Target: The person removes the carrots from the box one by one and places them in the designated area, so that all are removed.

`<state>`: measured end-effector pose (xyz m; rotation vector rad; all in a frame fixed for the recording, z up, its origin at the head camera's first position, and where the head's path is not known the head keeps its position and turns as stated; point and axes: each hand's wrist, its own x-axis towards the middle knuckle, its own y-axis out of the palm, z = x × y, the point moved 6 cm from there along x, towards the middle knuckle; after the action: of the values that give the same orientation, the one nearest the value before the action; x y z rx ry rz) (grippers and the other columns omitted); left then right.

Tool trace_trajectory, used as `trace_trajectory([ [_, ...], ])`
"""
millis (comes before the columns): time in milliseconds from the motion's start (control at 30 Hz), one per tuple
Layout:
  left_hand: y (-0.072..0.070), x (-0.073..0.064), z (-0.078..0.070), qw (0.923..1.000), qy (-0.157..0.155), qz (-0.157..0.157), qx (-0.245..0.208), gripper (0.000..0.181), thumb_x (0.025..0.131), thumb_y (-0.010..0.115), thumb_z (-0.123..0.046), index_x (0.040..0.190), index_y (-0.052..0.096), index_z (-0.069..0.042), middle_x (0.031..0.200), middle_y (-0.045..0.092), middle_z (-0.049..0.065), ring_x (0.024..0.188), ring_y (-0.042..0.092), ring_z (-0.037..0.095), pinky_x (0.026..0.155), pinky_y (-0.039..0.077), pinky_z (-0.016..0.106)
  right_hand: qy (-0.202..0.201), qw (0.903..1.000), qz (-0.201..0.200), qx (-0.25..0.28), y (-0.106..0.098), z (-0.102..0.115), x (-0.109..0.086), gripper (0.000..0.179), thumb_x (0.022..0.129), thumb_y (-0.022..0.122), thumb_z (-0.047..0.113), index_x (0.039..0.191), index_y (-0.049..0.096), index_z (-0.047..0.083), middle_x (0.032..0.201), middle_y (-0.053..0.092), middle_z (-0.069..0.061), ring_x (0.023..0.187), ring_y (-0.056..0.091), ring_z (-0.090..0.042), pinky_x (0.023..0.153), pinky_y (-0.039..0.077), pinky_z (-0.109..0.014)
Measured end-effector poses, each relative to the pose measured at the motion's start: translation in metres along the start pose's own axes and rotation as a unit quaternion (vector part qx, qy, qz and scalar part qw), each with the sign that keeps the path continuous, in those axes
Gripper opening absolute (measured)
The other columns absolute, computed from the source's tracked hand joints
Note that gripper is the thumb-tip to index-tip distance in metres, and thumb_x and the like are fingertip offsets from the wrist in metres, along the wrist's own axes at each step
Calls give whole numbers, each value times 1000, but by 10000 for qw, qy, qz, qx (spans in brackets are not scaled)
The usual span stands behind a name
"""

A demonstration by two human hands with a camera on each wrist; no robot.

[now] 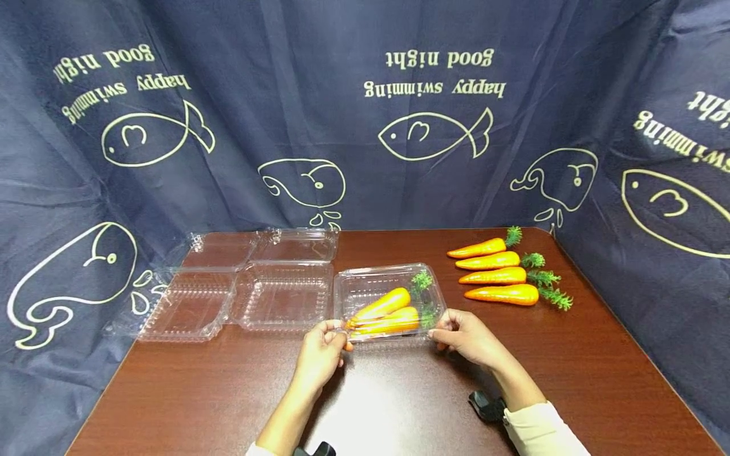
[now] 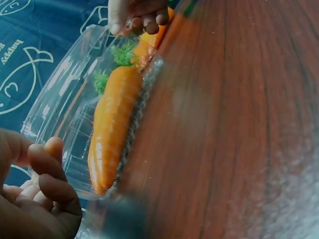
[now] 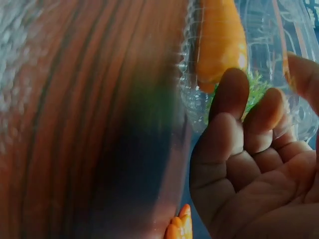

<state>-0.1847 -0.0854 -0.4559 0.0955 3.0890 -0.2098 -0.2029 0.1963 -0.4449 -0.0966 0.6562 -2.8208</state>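
A clear plastic clamshell container (image 1: 365, 283) sits at the middle of the table with its lid over it. Inside lie orange carrots (image 1: 384, 305) with green tops (image 1: 422, 281) toward the right. My left hand (image 1: 321, 354) pinches the container's front left corner between thumb and curled fingers. At the front right corner, the thumb and fingers of my right hand (image 1: 466, 337) grip the rim. In the left wrist view a carrot (image 2: 114, 124) shows through the clear side wall. The right wrist view has the fingers (image 3: 266, 117) bent close to the carrot's green top.
Two more clear clamshell containers (image 1: 285, 294) (image 1: 185, 304) stand at the left, lids folded back. Several loose carrots (image 1: 502, 294) lie in a row at the right, green tops rightward. Dark blue printed cloth (image 1: 353, 126) hangs behind and beside the brown table (image 1: 228, 392).
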Motion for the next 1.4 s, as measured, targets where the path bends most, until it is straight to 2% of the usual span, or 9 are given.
trace_trajectory([
  [167, -1, 3, -2, 9995, 134, 208, 202, 39, 86, 66, -2, 121, 52, 8, 73, 65, 7, 52, 55, 19, 50, 44, 23, -54, 9986, -253, -456, 0, 7, -4, 17, 87, 74, 12, 82, 60, 5, 70, 56, 0, 57, 55, -12, 50, 48, -27],
  [367, -4, 8, -3, 9943, 431, 228, 948, 46, 82, 78, -10, 118, 54, 5, 69, 60, 1, 54, 58, 19, 55, 46, 26, -38, 9947, -540, -877, -3, 13, -9, 13, 88, 73, 13, 83, 62, 9, 71, 57, 2, 56, 54, -10, 50, 46, -25],
  [667, -1, 5, -2, 9924, 304, 7, 1192, 40, 86, 75, -11, 117, 54, 2, 74, 61, 2, 52, 59, 17, 46, 46, 25, -224, 9899, -738, -1186, -5, 15, -12, 6, 89, 72, 13, 89, 68, 8, 86, 61, -1, 64, 58, -11, 59, 47, -26],
  [800, 3, 4, -6, 9938, 334, 40, 1062, 37, 88, 69, -8, 120, 53, 3, 77, 60, 3, 51, 57, 15, 42, 44, 24, -249, 9859, -891, -1392, -7, 12, -12, 6, 88, 74, 13, 88, 70, 9, 89, 62, 1, 70, 57, -10, 64, 47, -26],
  [900, 5, 3, -6, 9950, 333, 33, 943, 36, 88, 67, -4, 119, 51, 4, 77, 59, 4, 51, 57, 15, 41, 43, 22, -280, 9849, -943, -1425, -8, 11, -12, 14, 87, 75, 13, 97, 68, 7, 91, 64, -2, 75, 57, -11, 65, 46, -27],
  [1033, 7, 4, -3, 9986, 191, 75, 486, 35, 87, 65, 2, 119, 49, 6, 79, 59, 6, 54, 61, 17, 42, 41, 19, -416, 9867, -914, -1275, -9, 11, -10, 60, 85, 76, 8, 137, 47, -2, 118, 61, -19, 96, 63, -26, 80, 52, -37],
  [1133, 9, 5, -1, 9999, 102, 77, 81, 35, 86, 63, 6, 118, 48, 7, 81, 61, 8, 56, 62, 15, 46, 43, 19, -817, 9830, -845, -1410, -9, 15, -8, 84, 83, 76, 3, 152, 28, -3, 144, 43, -29, 119, 55, -40, 99, 44, -52],
  [1233, 10, 5, 0, 9999, 41, 75, -138, 35, 86, 62, 7, 117, 47, 8, 81, 61, 7, 57, 63, 13, 51, 47, 20, -1181, 9741, -775, -1769, -8, 18, -7, 83, 82, 77, 2, 151, 32, -4, 153, 32, -27, 135, 40, -43, 109, 30, -58],
  [1400, 10, 5, -1, 9993, -129, 118, -326, 33, 85, 60, 9, 115, 47, 6, 79, 61, 8, 59, 64, 14, 52, 48, 20, -1382, 9652, -747, -2093, -9, 21, -7, 81, 80, 80, 5, 149, 38, -3, 149, 42, -23, 136, 40, -40, 110, 30, -56],
])
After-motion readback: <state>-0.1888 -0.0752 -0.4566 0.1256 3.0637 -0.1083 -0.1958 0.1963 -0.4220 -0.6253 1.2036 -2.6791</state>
